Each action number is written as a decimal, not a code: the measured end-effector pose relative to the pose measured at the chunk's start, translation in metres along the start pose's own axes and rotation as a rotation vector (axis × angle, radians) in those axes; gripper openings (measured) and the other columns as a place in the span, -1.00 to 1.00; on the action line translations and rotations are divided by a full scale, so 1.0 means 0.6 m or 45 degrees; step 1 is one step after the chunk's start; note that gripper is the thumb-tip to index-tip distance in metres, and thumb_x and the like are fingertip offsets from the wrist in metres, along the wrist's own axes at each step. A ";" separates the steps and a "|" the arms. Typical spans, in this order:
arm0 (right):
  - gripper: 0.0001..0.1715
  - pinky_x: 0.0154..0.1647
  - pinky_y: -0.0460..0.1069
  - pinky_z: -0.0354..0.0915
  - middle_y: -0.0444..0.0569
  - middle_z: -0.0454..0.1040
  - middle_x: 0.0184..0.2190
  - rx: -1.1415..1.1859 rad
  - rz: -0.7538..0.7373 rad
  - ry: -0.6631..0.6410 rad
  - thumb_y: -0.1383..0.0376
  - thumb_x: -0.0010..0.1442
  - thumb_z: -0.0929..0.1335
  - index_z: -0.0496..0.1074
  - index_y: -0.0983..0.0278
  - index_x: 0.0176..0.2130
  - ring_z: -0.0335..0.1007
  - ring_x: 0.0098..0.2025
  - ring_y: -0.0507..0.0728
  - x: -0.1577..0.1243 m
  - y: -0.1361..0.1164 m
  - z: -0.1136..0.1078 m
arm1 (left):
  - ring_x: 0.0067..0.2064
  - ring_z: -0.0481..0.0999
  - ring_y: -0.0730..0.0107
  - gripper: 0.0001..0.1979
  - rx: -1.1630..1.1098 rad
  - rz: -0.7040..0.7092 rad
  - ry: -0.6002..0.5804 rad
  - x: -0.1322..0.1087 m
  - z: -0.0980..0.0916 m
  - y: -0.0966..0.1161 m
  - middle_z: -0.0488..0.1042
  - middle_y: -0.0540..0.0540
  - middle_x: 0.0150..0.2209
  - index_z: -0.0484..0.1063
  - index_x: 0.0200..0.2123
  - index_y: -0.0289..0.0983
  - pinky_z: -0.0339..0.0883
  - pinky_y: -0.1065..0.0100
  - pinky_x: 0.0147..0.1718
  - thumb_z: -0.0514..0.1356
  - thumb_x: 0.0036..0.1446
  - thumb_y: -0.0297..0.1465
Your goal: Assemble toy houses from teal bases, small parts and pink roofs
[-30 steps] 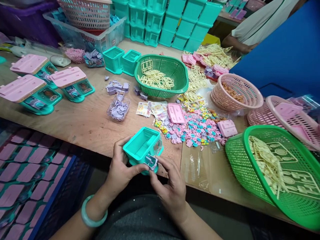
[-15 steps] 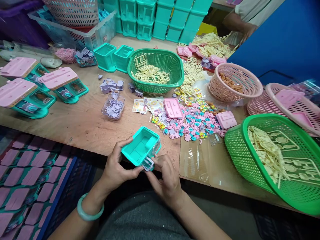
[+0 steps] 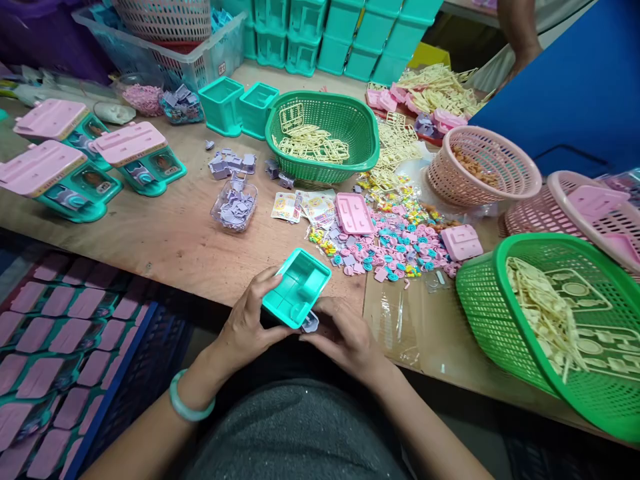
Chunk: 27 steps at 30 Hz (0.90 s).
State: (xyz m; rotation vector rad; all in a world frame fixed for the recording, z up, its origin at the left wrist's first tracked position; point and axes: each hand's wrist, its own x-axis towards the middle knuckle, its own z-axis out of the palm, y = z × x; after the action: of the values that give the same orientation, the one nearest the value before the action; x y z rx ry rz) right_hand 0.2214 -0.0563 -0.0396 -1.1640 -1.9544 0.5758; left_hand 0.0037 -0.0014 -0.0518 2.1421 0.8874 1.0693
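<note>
My left hand is closed around the left side of an open-topped turquoise plastic box, held tilted just off the table's front edge. Its inside shows bare walls with a raised block in one corner. At the box's near right side, my right hand pinches a small greyish-purple plastic part against it. How that part meets the box is mostly hidden by the fingers. Past the box lie a pink lid and a pile of small pink, blue and yellow pieces.
A green basket of cream frames stands behind, another green basket to the right. Purple parts fill a clear tub. Pink-topped boxes stand left, with a crate of more below. Across the table, another person's arm shows.
The box has turned slightly and shifted right in view. My right hand has moved along its side with the greyish-purple part, now less visible. The camera view has shifted slightly.
</note>
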 end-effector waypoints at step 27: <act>-0.53 0.21 0.35 0.30 0.14 0.44 0.16 -0.368 -0.354 -0.286 0.08 0.31 0.39 0.36 0.20 0.14 0.30 0.23 0.33 0.058 0.039 -0.052 | 0.27 0.35 -0.15 0.06 0.308 -0.151 0.038 -0.013 0.020 0.029 0.30 -0.37 0.22 -0.16 0.41 -0.17 0.16 -0.25 0.28 0.45 0.01 -0.34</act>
State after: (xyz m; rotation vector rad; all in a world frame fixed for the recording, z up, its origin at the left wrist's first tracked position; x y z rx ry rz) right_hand 0.2489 -0.0147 -0.0235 -1.0033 -2.4043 0.2928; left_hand 0.0153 -0.0205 -0.0490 2.2392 1.1953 0.9789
